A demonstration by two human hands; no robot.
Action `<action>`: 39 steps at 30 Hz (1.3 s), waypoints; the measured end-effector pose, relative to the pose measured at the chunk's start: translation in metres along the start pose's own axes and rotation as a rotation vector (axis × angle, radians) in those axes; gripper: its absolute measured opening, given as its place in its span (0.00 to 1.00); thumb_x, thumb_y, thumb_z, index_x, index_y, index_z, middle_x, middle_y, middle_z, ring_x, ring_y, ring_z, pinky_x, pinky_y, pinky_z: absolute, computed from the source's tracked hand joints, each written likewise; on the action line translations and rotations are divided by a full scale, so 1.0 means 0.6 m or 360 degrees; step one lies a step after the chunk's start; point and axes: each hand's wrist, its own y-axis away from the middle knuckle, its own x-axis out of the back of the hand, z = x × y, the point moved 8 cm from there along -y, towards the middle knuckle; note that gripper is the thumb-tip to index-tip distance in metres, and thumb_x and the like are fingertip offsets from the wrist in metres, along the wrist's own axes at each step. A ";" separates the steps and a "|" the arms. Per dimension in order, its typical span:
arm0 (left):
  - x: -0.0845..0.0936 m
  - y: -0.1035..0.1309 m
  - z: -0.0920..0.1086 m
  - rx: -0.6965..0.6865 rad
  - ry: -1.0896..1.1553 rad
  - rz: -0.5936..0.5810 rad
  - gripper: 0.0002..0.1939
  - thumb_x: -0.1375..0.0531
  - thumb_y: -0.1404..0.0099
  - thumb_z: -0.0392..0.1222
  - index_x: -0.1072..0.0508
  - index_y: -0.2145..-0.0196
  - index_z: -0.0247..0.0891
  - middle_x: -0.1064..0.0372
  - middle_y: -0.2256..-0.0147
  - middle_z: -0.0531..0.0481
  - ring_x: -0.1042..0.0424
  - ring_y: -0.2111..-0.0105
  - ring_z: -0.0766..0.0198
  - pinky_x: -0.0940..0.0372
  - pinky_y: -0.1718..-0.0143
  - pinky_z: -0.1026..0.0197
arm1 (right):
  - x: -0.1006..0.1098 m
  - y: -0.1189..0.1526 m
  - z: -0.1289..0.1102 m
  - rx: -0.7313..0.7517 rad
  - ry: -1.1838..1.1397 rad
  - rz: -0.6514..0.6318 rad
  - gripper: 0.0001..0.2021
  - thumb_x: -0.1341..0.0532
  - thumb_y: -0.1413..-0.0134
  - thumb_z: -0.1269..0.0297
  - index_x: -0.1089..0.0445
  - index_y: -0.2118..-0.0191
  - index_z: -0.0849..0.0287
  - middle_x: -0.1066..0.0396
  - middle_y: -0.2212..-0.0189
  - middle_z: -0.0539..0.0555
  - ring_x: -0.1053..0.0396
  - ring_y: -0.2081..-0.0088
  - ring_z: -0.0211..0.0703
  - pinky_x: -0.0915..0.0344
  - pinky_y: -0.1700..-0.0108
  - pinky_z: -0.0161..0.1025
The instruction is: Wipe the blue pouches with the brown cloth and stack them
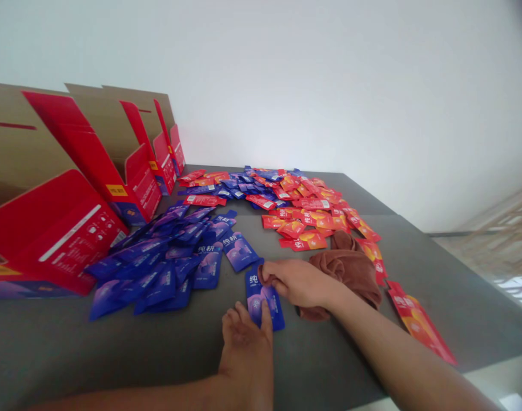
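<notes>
A blue pouch (pixel 255 291) with purple fruit pictures lies flat on the grey table in front of me. My left hand (pixel 248 334) rests at its lower edge, fingers apart, the index finger pressing on its face. My right hand (pixel 301 279) is closed on a brown cloth (pixel 350 271). A bit of this cloth covers the fingertips against the pouch's upper right part, and the bulk lies bunched beyond the wrist. Left of the pouch lies a heap of similar blue pouches (pixel 158 265), with one loose blue pouch (pixel 239 251) just above.
Open red cardboard boxes (pixel 68 231) stand in a row along the left. Red-orange pouches (pixel 314 217) spread at the back right, mixed with blue ones (pixel 248 185) near the wall. A single red pouch (pixel 421 322) lies by the table's right edge.
</notes>
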 end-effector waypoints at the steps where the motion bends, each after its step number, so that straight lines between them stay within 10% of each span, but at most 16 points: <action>1: 0.001 0.001 0.000 -0.0005 -0.0007 0.0000 0.33 0.59 0.43 0.21 0.45 0.42 0.41 0.35 0.49 0.29 0.34 0.51 0.50 0.36 0.52 0.52 | -0.003 0.001 -0.009 0.0026 0.0005 -0.0030 0.08 0.47 0.45 0.71 0.37 0.60 0.55 0.29 0.66 0.49 0.33 0.67 0.38 0.46 0.68 0.33; 10: 0.001 0.002 0.002 0.0004 -0.0143 0.0084 0.31 0.57 0.42 0.22 0.44 0.43 0.42 0.33 0.51 0.31 0.32 0.53 0.52 0.35 0.54 0.52 | 0.000 0.001 -0.002 -0.0080 0.0127 -0.0032 0.09 0.48 0.44 0.70 0.36 0.58 0.56 0.29 0.64 0.52 0.33 0.64 0.41 0.46 0.66 0.34; 17: -0.012 0.005 0.014 0.0011 -0.0174 0.0375 0.27 0.54 0.41 0.26 0.39 0.45 0.43 0.30 0.54 0.31 0.30 0.55 0.52 0.35 0.54 0.50 | -0.011 0.005 -0.051 0.0349 -0.0095 -0.0148 0.09 0.46 0.45 0.71 0.33 0.60 0.55 0.31 0.61 0.51 0.34 0.61 0.38 0.44 0.62 0.33; 22: -0.006 0.004 0.010 0.0022 -0.0185 0.0212 0.29 0.54 0.42 0.23 0.40 0.45 0.42 0.31 0.54 0.31 0.30 0.55 0.52 0.35 0.54 0.53 | 0.005 -0.003 -0.005 0.0047 0.0044 0.0050 0.10 0.48 0.45 0.72 0.33 0.61 0.57 0.30 0.63 0.52 0.34 0.63 0.40 0.44 0.62 0.34; 30: 0.001 0.006 0.010 -0.0003 -0.0158 0.0183 0.29 0.54 0.42 0.24 0.40 0.45 0.42 0.31 0.54 0.31 0.30 0.55 0.52 0.33 0.56 0.52 | -0.010 0.005 -0.032 0.0285 -0.0048 -0.0151 0.08 0.46 0.52 0.76 0.32 0.70 0.59 0.30 0.69 0.50 0.35 0.67 0.38 0.43 0.64 0.33; 39: -0.005 0.006 0.013 0.0000 -0.0095 0.0169 0.27 0.53 0.41 0.26 0.38 0.46 0.43 0.31 0.53 0.31 0.31 0.55 0.50 0.34 0.55 0.50 | -0.008 0.009 -0.060 0.0452 -0.0113 -0.0120 0.14 0.47 0.46 0.74 0.31 0.55 0.57 0.32 0.62 0.52 0.35 0.61 0.38 0.41 0.60 0.33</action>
